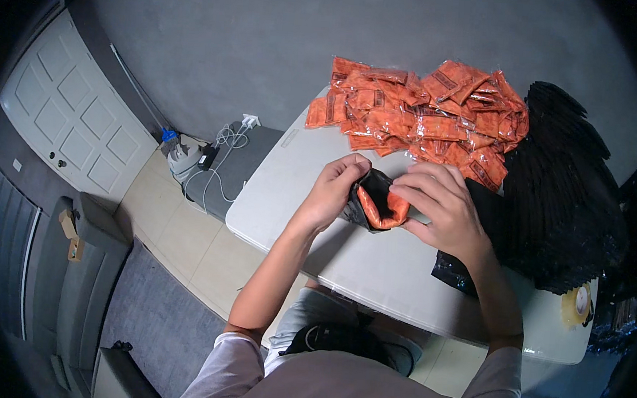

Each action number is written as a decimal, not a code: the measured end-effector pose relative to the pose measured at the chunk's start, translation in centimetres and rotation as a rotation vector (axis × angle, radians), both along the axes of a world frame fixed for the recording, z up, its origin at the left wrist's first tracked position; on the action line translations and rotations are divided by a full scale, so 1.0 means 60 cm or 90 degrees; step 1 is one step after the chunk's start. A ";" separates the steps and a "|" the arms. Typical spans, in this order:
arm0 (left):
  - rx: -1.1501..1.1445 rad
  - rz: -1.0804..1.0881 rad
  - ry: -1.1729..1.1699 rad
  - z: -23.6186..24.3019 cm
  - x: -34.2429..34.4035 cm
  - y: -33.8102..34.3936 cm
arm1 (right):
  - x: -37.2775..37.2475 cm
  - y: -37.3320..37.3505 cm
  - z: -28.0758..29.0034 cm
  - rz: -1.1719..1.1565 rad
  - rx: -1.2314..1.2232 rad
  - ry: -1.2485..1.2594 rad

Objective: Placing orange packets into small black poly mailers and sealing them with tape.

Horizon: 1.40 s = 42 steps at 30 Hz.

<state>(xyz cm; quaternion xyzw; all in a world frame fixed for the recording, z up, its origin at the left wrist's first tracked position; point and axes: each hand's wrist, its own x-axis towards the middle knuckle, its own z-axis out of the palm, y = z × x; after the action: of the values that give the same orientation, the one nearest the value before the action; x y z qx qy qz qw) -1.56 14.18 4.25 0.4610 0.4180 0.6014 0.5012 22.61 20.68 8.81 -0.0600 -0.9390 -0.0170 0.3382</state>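
1. Black plastic bag (359, 214) with an orange packet (377, 219) showing inside its mouth: it is held over the middle of the table (274, 211), short of the far edge; whether its base touches the top, I cannot tell.
2. The left hand (339, 189) pinches the upper-left rim between thumb and fingers. The right hand (438, 206) curls at the mouth's right side, by the packet; I cannot tell whether it pinches firmly.
3. Both bag and packet look light and soft; the film is probably slippery and liable to crumple. The rim, taken at opposite sides, seems the best hold.
4. Glossy orange packets (440, 122) heap along the table's far edge. Black bags (563, 199) pile toward the right edge, and a tape roll (576, 307) sits near the near right corner.
5. The tabletop is pale and smooth-looking. Beyond its left edge are a grey bench (261, 152) with white cables (229, 136), a white panelled door (72, 107), a grey sofa (84, 279) and a rug (159, 299).
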 end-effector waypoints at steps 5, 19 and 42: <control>0.030 0.009 0.064 0.011 0.027 -0.004 | 0.015 0.001 0.015 -0.010 -0.039 0.004; 0.218 -0.080 0.526 0.013 -0.023 -0.037 | 0.031 0.018 0.024 -0.021 -0.491 -0.186; 0.345 -0.090 0.756 0.102 0.019 -0.073 | 0.032 -0.052 0.020 -0.191 0.058 -0.182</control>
<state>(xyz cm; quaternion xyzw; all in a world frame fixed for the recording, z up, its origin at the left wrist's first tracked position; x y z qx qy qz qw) -0.42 9.83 10.36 0.8507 0.4263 0.2940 0.0895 24.51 17.58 9.98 -0.1806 -0.9563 -0.1178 0.1973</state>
